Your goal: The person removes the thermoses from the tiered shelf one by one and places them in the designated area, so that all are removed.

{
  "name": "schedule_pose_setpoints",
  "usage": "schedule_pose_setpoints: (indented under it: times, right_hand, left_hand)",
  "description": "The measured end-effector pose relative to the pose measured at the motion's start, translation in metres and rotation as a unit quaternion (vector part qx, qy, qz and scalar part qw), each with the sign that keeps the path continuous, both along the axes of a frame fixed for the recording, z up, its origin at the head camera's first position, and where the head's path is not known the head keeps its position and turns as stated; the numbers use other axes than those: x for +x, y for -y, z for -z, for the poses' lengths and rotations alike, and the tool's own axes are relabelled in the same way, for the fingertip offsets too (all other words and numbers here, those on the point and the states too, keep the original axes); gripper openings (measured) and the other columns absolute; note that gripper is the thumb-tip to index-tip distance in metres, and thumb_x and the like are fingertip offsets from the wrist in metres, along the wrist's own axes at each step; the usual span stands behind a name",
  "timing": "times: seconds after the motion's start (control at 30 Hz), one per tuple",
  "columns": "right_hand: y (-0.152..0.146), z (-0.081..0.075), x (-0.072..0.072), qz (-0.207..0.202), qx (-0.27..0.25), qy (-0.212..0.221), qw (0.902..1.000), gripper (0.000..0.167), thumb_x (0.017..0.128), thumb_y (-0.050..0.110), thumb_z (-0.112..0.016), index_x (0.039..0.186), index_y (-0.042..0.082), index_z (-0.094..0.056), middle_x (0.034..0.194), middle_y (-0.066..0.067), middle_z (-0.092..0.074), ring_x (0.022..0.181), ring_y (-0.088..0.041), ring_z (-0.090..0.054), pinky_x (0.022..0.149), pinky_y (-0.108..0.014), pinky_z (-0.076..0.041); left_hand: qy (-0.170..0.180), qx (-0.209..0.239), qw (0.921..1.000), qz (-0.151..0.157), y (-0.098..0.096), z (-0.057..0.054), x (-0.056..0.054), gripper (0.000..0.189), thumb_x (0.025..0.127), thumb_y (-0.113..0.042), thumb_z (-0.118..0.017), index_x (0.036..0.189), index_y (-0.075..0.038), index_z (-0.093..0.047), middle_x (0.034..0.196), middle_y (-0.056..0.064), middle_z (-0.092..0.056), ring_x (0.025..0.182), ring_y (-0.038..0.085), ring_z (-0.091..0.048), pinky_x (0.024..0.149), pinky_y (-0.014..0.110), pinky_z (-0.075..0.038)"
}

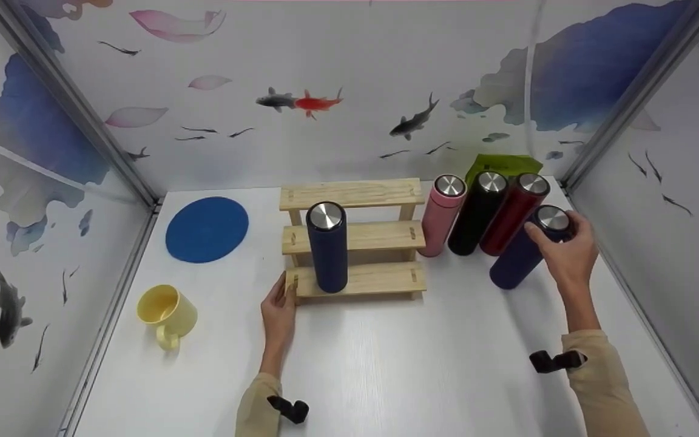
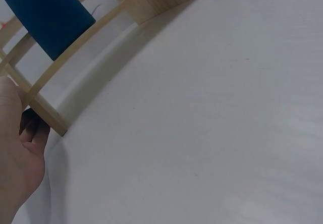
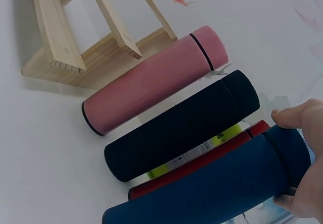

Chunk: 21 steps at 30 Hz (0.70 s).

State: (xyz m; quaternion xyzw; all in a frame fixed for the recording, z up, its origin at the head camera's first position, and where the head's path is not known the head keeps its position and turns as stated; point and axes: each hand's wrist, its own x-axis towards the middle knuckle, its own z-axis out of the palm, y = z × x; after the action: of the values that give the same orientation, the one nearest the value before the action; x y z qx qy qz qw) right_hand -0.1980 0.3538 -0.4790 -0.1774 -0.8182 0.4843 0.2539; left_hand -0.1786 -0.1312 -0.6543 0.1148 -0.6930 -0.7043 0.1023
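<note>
My right hand (image 1: 571,255) grips a dark blue thermos bottle (image 1: 516,258) around its steel-topped lid, thumb on one side and fingers on the other. In the right wrist view that blue bottle (image 3: 217,183) stands nearest the camera, in front of the others. My left hand (image 1: 278,312) holds the left end of the lowest step of a three-tier wooden rack (image 1: 380,279); its thumb lies on top, and the other fingers are partly hidden. A second dark blue thermos (image 1: 328,255) stands upright on that lowest step, left of its middle.
Right of the rack stand a pink thermos (image 1: 437,221), a black thermos (image 1: 474,218) and a red thermos (image 1: 510,218). Behind them is a green packet (image 1: 501,162). To the left lie a round blue mat (image 1: 207,230) and a yellow mug (image 1: 170,312). Printed panels wall the table in.
</note>
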Motion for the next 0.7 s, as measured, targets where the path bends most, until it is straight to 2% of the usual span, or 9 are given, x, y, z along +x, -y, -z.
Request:
schedule_pose_setpoints:
  times: [0.17, 0.43, 0.7]
  right_hand:
    - [0.007, -0.012, 0.002, -0.004, -0.003, -0.033, 0.9994, 0.077, 0.085, 0.025, -0.082, 0.148, -0.001, -0.045, 0.149, -0.017, -0.053, 0.140, -0.029, -0.050, 0.121, -0.029, -0.038]
    - [0.024, -0.035, 0.002, -0.022, 0.020, -0.097, 0.9949, 0.070, 0.085, 0.020, -0.082, 0.144, 0.001, -0.050, 0.147, -0.017, -0.056, 0.141, -0.023, -0.050, 0.121, -0.027, -0.039]
    - [0.053, -0.047, 0.011, -0.083, 0.010, -0.093, 0.9921, 0.068, 0.085, 0.016, -0.082, 0.143, -0.001, -0.051, 0.144, -0.017, -0.056, 0.140, -0.027, -0.051, 0.120, -0.029, -0.041]
  left_hand:
    - [-0.003, 0.002, 1.0000, -0.005, 0.000, 0.000, 0.000, 0.047, 0.104, -0.011, -0.058, 0.148, -0.001, -0.049, 0.155, 0.020, -0.046, 0.142, 0.031, -0.048, 0.106, 0.019, -0.050]
    - [0.002, 0.003, 1.0000, 0.000, 0.000, -0.001, 0.001, 0.048, 0.104, -0.014, -0.058, 0.150, -0.002, -0.047, 0.156, 0.019, -0.045, 0.144, 0.030, -0.045, 0.108, 0.020, -0.049]
    - [0.001, -0.002, 1.0000, -0.009, -0.001, -0.001, -0.001, 0.047, 0.103, -0.011, -0.059, 0.148, -0.001, -0.049, 0.153, 0.019, -0.049, 0.138, 0.032, -0.052, 0.100, 0.016, -0.053]
